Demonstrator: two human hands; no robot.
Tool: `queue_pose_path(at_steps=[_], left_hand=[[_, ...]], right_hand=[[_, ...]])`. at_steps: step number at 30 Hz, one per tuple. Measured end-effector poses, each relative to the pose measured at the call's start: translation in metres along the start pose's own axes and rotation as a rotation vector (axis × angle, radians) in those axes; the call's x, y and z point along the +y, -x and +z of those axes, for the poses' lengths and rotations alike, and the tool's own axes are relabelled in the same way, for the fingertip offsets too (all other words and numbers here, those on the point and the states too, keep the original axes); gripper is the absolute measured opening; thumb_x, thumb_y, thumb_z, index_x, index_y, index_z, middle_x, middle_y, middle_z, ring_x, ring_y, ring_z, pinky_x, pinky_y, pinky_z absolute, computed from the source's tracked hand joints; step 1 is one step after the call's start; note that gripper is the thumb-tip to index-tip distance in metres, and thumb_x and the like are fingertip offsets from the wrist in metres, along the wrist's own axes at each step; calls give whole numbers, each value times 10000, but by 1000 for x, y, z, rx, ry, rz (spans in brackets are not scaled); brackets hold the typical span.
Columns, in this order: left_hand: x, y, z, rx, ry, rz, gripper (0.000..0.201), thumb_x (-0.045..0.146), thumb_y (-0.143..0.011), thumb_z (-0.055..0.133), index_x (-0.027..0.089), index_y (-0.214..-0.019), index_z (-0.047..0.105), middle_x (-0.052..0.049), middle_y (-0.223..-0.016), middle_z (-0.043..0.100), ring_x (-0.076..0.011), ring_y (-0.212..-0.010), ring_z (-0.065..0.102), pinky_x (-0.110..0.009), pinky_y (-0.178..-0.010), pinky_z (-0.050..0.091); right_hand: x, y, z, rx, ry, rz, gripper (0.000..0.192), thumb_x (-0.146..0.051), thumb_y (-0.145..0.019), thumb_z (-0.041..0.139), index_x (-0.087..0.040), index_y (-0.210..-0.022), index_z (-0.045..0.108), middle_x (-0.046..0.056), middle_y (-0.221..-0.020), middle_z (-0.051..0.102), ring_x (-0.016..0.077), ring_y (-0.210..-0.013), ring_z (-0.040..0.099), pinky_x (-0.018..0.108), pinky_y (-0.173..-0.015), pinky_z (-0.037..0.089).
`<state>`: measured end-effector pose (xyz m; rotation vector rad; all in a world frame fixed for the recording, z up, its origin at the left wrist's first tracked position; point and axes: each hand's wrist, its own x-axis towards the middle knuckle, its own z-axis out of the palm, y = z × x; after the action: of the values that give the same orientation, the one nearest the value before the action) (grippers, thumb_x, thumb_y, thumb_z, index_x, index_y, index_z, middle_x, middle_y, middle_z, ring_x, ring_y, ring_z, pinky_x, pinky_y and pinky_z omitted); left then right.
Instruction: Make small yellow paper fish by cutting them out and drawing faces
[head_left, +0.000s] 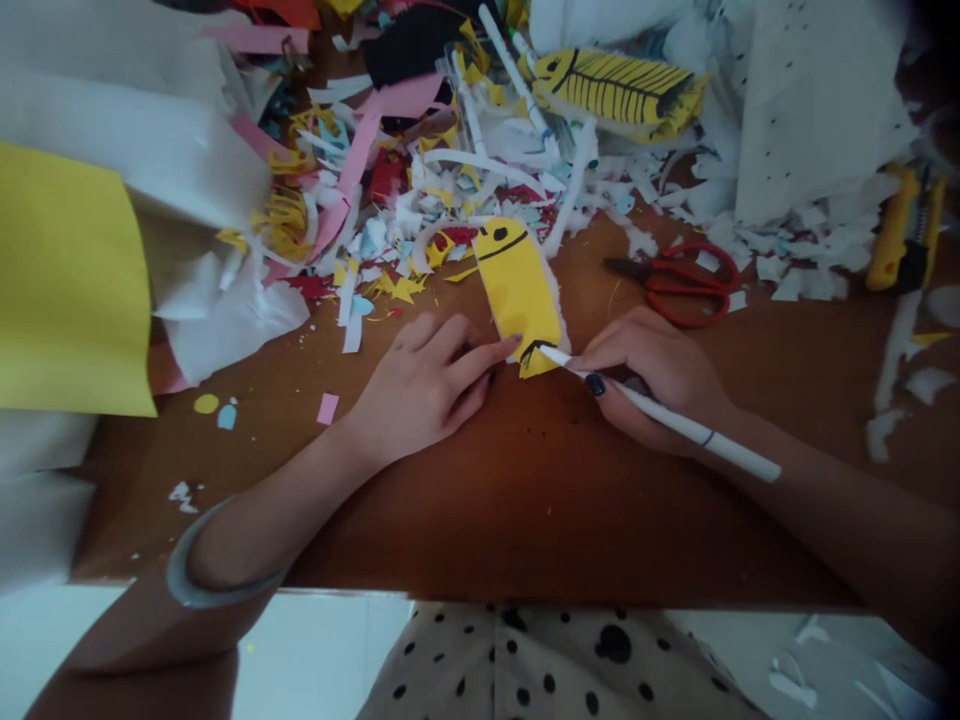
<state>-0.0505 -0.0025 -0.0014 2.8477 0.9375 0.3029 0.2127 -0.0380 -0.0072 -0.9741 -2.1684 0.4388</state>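
Observation:
In front of me on the brown table lies a yellow paper fish (523, 285) with a white fluffy edge, a black eye and a curved black line near its far end. Black strokes mark its near, tail end. My left hand (431, 385) rests at its left, the outstretched index fingertip pressing on the fish and the other fingers apart from it. My right hand (652, 375) is closed around a white marker pen (697, 435), whose tip touches the tail. Just beyond that hand lie red-handled scissors (694, 283).
Paper scraps (420, 215) heap across the back. A second yellow fish (619, 88) with black stripes lies on them. A yellow sheet (67, 280) sits at left, with white foam-like material (150, 130) behind it. A yellow cutter (896, 230) lies at right. The table edge (337, 592) is near my lap.

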Motion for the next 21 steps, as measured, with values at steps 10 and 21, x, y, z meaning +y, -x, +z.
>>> queue_pose_path(at_steps=[10,21], left_hand=[[1,-1,-1,-2,2,-2,429,194,-911,504,223,-1338,524,-77,-977,579,-226,-875,498,-376,-815,413],[1,0,-1,-7,-9,8,433,195,-909,505,223,-1341,522,-80,-978,581,-226,-874,504,-381,-812,423]], right_hand=[[1,0,-1,-2,-18,-45,183,-79,-815,551,-216,-935,570,30,-828,685,173,-717,577,327,-672,483],[1,1,-1,-18,-8,-15,182,-92,-816,558,-207,-956,568,42,-830,690,190,-725,571,343,-663,477]])
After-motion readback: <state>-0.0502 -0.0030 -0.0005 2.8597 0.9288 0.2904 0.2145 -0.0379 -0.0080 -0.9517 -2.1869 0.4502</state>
